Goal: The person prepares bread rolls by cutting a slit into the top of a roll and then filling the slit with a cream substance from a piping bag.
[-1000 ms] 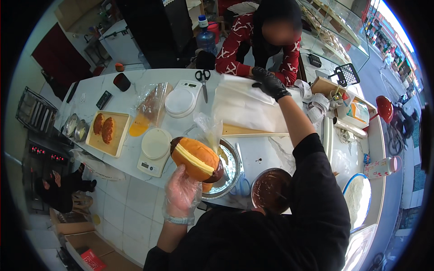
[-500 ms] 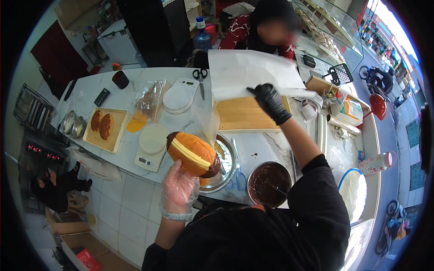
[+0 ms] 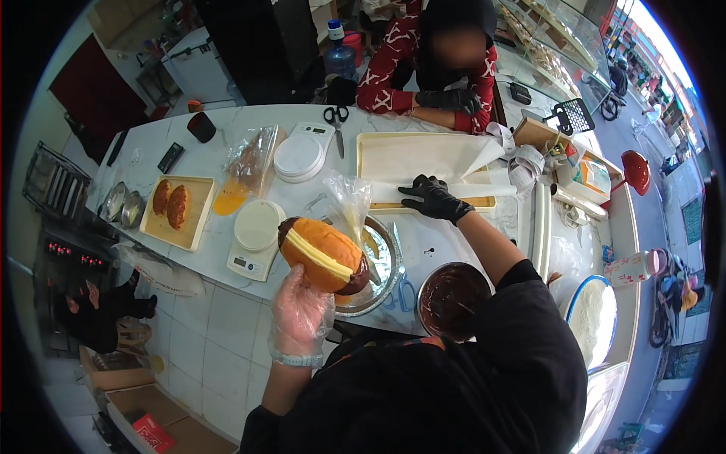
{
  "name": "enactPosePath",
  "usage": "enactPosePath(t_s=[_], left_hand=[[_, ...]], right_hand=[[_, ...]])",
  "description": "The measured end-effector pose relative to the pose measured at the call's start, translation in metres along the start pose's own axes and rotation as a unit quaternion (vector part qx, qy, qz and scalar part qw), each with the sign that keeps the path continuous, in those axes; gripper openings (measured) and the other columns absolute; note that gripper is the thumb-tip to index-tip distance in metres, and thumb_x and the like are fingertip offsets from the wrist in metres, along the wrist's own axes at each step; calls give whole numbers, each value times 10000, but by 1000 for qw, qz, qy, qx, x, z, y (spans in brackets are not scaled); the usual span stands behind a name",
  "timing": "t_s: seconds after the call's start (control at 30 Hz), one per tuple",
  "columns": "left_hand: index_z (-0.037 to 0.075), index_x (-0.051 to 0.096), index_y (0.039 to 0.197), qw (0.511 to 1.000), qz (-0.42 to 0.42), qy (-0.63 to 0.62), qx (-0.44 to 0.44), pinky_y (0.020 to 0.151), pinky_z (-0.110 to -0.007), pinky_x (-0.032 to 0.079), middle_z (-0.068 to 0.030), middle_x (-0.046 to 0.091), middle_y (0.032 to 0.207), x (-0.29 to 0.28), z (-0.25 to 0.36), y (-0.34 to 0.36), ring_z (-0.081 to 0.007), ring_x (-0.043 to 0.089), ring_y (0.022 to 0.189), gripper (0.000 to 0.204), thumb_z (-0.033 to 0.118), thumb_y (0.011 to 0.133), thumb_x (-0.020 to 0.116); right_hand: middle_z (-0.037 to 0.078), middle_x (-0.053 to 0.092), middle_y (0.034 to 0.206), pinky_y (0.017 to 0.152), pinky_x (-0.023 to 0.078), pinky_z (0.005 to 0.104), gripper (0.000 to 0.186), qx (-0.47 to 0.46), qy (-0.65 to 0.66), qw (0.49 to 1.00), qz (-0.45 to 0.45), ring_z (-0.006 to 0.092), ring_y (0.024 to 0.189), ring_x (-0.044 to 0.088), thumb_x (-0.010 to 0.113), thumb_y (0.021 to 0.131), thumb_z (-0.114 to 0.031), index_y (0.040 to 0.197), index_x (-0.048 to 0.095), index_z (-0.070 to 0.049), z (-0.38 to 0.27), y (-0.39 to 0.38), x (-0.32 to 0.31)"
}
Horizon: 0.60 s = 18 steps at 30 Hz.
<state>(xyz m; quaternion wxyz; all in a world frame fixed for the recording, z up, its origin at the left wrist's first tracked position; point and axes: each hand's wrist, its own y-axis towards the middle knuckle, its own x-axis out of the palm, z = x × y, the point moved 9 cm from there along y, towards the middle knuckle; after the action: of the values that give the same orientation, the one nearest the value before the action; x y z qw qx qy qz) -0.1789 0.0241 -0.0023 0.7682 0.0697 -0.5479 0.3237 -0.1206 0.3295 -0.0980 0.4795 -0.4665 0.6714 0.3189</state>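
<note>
My left hand point(image 3: 301, 314), in clear plastic, holds a split bun point(image 3: 318, 251) with chocolate-coated ends and a yellow cream stripe. Behind it a piping bag point(image 3: 348, 198) and foil-coloured round pan point(image 3: 386, 261) are partly hidden. My right hand point(image 3: 432, 198), in a black glove, lies with fingers apart on white paper point(image 3: 408, 155) folded along the near side of a long shallow tray point(image 3: 482, 204). Below that hand are blue scissors point(image 3: 407, 295) and a steel bowl of melted chocolate point(image 3: 442, 299).
A co-worker point(image 3: 386, 60) leans on the counter's far side. Leftward are two scales point(image 3: 255, 231), point(image 3: 299, 155), black scissors point(image 3: 339, 132), a bagged mixture point(image 3: 249, 166) and two browned pastries point(image 3: 178, 208) on a tray. Rightward are boxes point(image 3: 584, 178), rolls and a flour basin point(image 3: 590, 325).
The paper, earlier lifted toward the co-worker, now lies down in the tray. My right hand has moved lower and nearer. The co-worker's arms show again. My left hand still holds the bun.
</note>
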Motion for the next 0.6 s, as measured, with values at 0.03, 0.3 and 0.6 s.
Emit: enactPosePath(t_s=[0.03,0.3,0.6], left_hand=[[-12,386,1253,1000,-3,-2,0,974,-422,385,-150,466,1245,2,-1,1,-270,460,1158,410,125,879,486],[-14,375,1261,1000,10,-6,-2,982,-420,377,-153,463,1248,-1,-6,3,-270,452,1166,419,124,880,483],[-16,374,1261,1000,-15,0,-26,991,-423,367,-153,458,1256,9,-18,9,-273,447,1170,415,134,887,473]], right_hand=[[104,504,1063,912,314,474,421,-3,24,1000,14,290,1003,481,536,811,-439,1175,566,-229,10,-1,4],[103,26,1480,928,28,728,764,159,-21,983,-84,420,1333,-15,513,710,-674,1364,221,-408,41,-2,12],[75,-56,1482,950,-16,701,914,159,-51,976,-141,391,1339,-69,432,617,-817,1381,118,-424,42,-3,12]])
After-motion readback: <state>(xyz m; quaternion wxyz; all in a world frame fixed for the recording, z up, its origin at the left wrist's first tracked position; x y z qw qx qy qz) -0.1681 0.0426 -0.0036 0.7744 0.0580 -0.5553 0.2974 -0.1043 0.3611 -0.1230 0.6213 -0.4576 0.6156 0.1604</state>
